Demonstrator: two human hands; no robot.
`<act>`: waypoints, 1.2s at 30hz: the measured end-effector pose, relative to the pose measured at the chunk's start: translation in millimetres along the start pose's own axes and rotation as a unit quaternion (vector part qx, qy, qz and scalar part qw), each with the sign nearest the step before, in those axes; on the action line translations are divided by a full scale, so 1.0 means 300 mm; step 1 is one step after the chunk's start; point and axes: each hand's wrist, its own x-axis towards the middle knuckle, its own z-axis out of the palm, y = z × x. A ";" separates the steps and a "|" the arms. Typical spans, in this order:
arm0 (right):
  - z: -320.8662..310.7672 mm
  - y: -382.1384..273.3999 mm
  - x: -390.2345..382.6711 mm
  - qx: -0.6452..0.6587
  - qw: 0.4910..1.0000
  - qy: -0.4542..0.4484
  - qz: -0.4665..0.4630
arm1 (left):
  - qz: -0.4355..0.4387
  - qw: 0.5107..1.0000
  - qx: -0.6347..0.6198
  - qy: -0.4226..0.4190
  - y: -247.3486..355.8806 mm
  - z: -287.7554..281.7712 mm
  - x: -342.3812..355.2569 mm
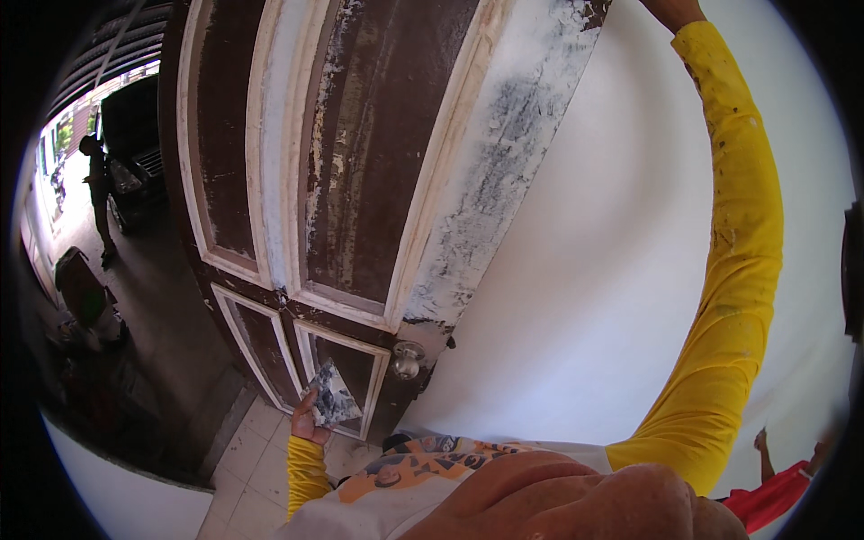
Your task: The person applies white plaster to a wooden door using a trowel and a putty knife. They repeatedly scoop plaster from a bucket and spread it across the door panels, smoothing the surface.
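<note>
Far left of our left hand (306, 421), a person (97, 193) stands by a dark car (135, 135) in the bright opening, w/ dim clutter on the floor nearer us. Our left hand hangs low, fingers closed round a flat scraper blade (331, 394) caked in grey-white filler, held just in front of the lower panel of the old door (360, 180). Above and right of that hand the door is dark brown wood w/ raised, cream-edged panels, paint flaking; a dull metal knob (407, 358) sits just right of the blade. We judge the job abt half done: the door's right stile (504, 153) carries a chalky, patchy white coat, while the panels left of it are mostly bare brown, so plenty is left. Below the hand, pale floor tiles (261, 441). Right of the door a smooth white wall (585, 288). Our right arm in a spattered yellow sleeve (738, 270) reaches up; the right hand (675, 11) is cut off at the top edge, so we can't tell its grip. Far right, low, a person in red (778, 490).
</note>
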 end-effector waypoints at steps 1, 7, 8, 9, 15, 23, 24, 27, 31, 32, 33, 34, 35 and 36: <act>0.002 -0.005 0.010 0.006 1.000 0.002 -0.007 | -0.004 1.000 0.001 0.000 -0.004 -0.002 0.008; -0.049 -0.051 -0.143 -0.003 0.999 -0.024 0.035 | -0.021 1.000 0.003 0.002 -0.007 0.015 0.033; -0.082 -0.065 -0.204 -0.009 0.998 -0.037 0.059 | -0.018 1.000 0.005 -0.010 -0.008 0.019 0.033; -0.143 -0.076 -0.242 -0.014 0.996 -0.073 0.044 | -0.013 1.000 0.007 -0.021 -0.009 0.017 0.025; -0.199 -0.100 -0.257 -0.019 0.994 -0.035 0.102 | -0.062 0.997 0.040 -0.033 0.017 0.035 0.045; -0.064 -0.096 0.003 0.020 1.000 -0.005 0.014 | -0.059 0.998 0.029 -0.025 -0.027 0.026 0.066; -0.063 -0.097 0.011 0.042 0.999 -0.009 0.009 | -0.069 0.997 0.033 -0.025 -0.026 0.029 0.066; -0.089 -0.115 0.003 -0.006 0.999 -0.035 -0.005 | -0.090 0.995 0.038 -0.025 -0.025 0.033 0.060; -0.097 -0.191 -0.198 -0.034 0.998 -0.021 0.054 | -0.063 0.997 0.023 -0.050 -0.006 0.016 0.044; -0.116 -0.211 -0.242 -0.034 0.997 -0.023 0.067 | -0.057 0.997 0.022 -0.052 -0.002 0.008 0.041; -0.146 -0.215 -0.271 -0.031 0.996 -0.038 0.070 | -0.053 0.997 0.021 -0.055 0.000 0.006 0.043; -0.166 -0.225 -0.295 -0.025 0.996 -0.049 0.077 | -0.056 0.997 0.024 -0.049 0.009 -0.002 0.038; -0.176 -0.230 -0.306 -0.019 0.995 -0.059 0.084 | -0.058 0.997 0.028 -0.042 0.020 -0.011 0.032; -0.176 -0.227 -0.314 -0.017 0.992 -0.061 0.110 | -0.064 0.997 0.030 -0.037 0.023 0.001 0.033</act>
